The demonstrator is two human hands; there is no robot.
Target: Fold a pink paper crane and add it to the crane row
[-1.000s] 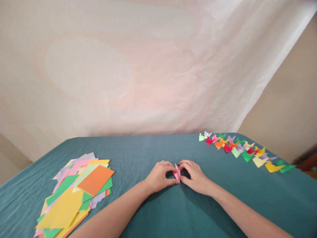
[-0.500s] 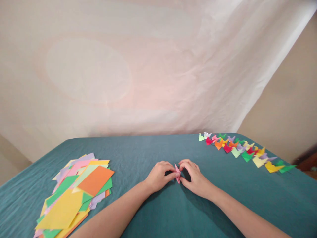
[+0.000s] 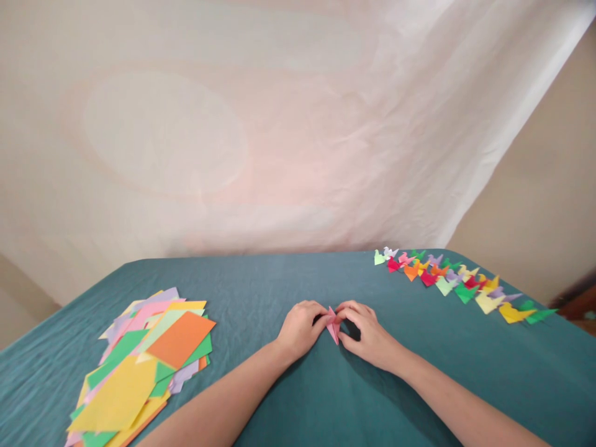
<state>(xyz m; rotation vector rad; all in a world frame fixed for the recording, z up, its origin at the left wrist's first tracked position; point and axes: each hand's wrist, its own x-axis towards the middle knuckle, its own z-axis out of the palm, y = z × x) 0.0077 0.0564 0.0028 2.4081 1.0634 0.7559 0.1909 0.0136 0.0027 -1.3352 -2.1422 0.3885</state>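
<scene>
Shows pink folded paper (image 3: 333, 332) btwn. sheet pile (image 3: 179, 340) (left) and folded birds (image 3: 465, 293) (right), pinched w/ left hand (image 3: 300, 329), held at its right edge w/ right hand (image 3: 367, 333). Appears to be at shaping step; prob. calls next for firm creasing w/o tearing.

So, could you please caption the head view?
Left hand and right hand handle folded pink paper; sheets left, paper birds right.

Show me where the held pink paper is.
In the head view, the pink paper is below and right of centre, between the left hand and right hand.
</scene>
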